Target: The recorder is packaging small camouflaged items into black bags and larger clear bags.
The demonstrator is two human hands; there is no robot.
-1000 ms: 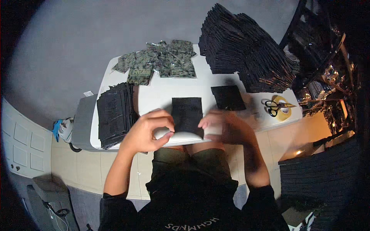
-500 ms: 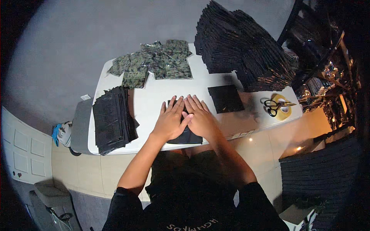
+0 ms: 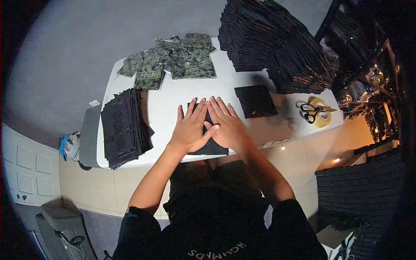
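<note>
A folded piece of black cloth (image 3: 209, 149) lies at the near edge of the white table, mostly covered by my hands. My left hand (image 3: 190, 125) rests flat on its left part, fingers stretched forward. Beside it my right hand (image 3: 226, 123) presses flat too, and the two thumbs cross between them. To the right lies a single square black cloth piece (image 3: 255, 101), touched by neither hand. A tall stack of black cloth pieces (image 3: 123, 130) stands left of my left hand.
Camouflage pieces in clear plastic bags (image 3: 173, 58) lie at the far left of the white table (image 3: 173, 91). Large fanned piles of black cloth (image 3: 268, 43) cover the far right corner. Black-handled scissors (image 3: 313, 112) rest on a yellow tape roll (image 3: 321, 120) near the right edge.
Both hands stay flat on the black cloth with almost the same finger placement. The whole table view has shifted slightly upward in the picture.
</note>
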